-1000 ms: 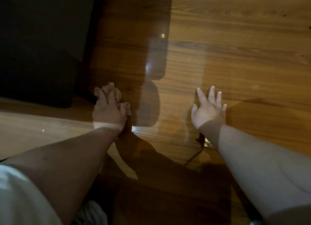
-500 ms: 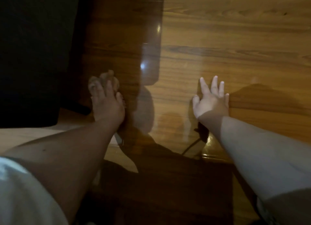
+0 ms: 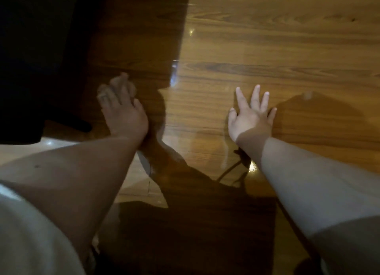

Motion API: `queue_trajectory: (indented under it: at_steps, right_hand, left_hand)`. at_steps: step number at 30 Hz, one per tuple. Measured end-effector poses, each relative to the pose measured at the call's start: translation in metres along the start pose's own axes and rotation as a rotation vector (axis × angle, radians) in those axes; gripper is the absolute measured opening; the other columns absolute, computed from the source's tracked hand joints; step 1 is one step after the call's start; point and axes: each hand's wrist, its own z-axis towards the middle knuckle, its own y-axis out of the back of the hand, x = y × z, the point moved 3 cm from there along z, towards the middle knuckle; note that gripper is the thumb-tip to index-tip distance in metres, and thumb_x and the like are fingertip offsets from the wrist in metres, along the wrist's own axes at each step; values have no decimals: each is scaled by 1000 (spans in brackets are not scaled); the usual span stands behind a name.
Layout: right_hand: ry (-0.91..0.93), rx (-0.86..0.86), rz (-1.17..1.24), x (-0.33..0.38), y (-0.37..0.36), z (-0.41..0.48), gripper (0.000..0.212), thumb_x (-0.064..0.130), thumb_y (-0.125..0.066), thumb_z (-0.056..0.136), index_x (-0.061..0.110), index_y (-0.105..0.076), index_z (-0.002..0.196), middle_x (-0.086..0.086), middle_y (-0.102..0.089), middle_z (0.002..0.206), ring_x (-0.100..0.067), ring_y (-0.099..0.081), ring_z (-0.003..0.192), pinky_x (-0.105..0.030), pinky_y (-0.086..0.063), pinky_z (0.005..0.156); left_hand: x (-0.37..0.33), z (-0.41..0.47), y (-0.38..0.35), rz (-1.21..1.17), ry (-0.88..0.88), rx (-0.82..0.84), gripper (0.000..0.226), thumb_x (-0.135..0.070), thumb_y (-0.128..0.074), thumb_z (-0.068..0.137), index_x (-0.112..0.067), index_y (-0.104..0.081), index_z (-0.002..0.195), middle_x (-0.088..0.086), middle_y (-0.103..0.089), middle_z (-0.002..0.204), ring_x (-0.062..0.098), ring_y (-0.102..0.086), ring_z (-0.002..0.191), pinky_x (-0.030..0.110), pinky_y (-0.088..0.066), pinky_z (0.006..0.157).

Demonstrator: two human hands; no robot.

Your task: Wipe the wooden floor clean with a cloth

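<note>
The glossy wooden floor [image 3: 257, 48] fills the view, half in shadow on the left. My left hand [image 3: 123, 114] lies in the shaded part with its fingers stretched forward, pressing a small pale cloth [image 3: 123, 81] flat to the boards. Only the cloth's far edge shows past my fingertips. My right hand [image 3: 249, 118] rests palm down on the lit boards to the right, fingers spread, holding nothing.
A large dark piece of furniture [image 3: 30, 58] blocks the upper left, close to my left hand. A thin dark cable [image 3: 228, 169] lies on the floor under my right wrist. My own shadow covers the near middle of the floor.
My left hand has slid the cloth forward along the boards, and its fingers now lie straighter over it. My right hand has stayed planted on the floor.
</note>
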Motion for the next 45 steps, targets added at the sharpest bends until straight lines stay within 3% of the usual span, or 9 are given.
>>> queue_trajectory:
  at_steps: [2, 9, 12, 16, 23, 30, 35, 38, 45]
  right_hand:
    - [-15, -17, -2, 0, -2, 0, 57, 43, -29, 99, 46, -7, 150, 2, 14, 161, -24, 16, 147, -50, 8, 116]
    - [-37, -51, -4, 4, -4, -1, 58, 42, -34, 97, 46, -11, 150, 2, 12, 162, -24, 14, 147, -49, 9, 116]
    - [-23, -67, 44, 5, -1, -1, 58, 40, -36, 96, 43, -16, 150, 1, 8, 162, -24, 13, 148, -49, 9, 116]
    - [47, -102, 65, 9, 6, -2, 57, 35, -39, 95, 37, -23, 151, -3, 0, 163, -22, 7, 149, -49, 7, 117]
    - [96, -71, 33, 36, 15, 28, 56, 36, -33, 98, 40, -16, 151, 1, 1, 163, -21, 5, 149, -49, 5, 117]
    - [74, -42, -23, 35, 7, 30, 57, 39, -30, 99, 41, -10, 152, 3, 9, 162, -21, 11, 148, -49, 5, 116]
    - [42, -38, 38, 51, 0, 26, 59, 35, -32, 98, 37, -10, 153, -1, 11, 162, -22, 13, 148, -48, 7, 116]
    - [33, -31, 49, 55, -1, 26, 59, 35, -32, 97, 39, -11, 152, -1, 12, 162, -21, 14, 148, -46, 7, 116]
    - [36, -22, -7, 55, -2, 19, 59, 37, -31, 97, 40, -11, 152, 0, 10, 162, -20, 11, 148, -48, 6, 117]
  left_hand:
    - [-5, 1, 2, 14, -14, -4, 58, -28, -36, 96, -11, -22, 150, 20, -13, 156, 38, -9, 143, 49, -7, 118]
    - [-63, -86, -19, -49, -920, 241, 66, -20, -53, 87, -25, -31, 149, 10, -14, 159, 29, -10, 147, 36, 2, 117]
    - [-39, -33, -7, -211, -645, 146, 52, -2, -51, 92, -5, -40, 142, 28, -23, 151, 47, -18, 140, 29, -3, 118]
    - [6, 5, 0, 106, -14, 9, 56, -30, -34, 99, -21, -19, 152, 20, -6, 158, 41, -8, 143, 48, -10, 116]
    - [-47, -56, -19, -90, -673, 196, 64, -24, -46, 90, -33, -26, 150, 3, -11, 160, 23, -5, 147, 33, 8, 114]
    - [2, 33, -2, -114, 148, 33, 57, -27, -39, 98, -27, -19, 151, 8, -17, 158, 30, -13, 145, 51, -14, 117]
    - [-38, -69, -20, -95, -541, 143, 60, -26, -40, 86, -27, -35, 146, 7, -22, 158, 26, -12, 146, 45, -6, 118]
    - [-30, -64, -21, -74, -693, 216, 59, -26, -44, 89, -32, -33, 147, 0, -17, 159, 17, -7, 146, 39, -2, 115]
    - [86, -1, 12, 48, 87, 72, 57, -28, -35, 100, -15, -20, 152, 17, -9, 159, 32, -3, 146, 47, -7, 117]
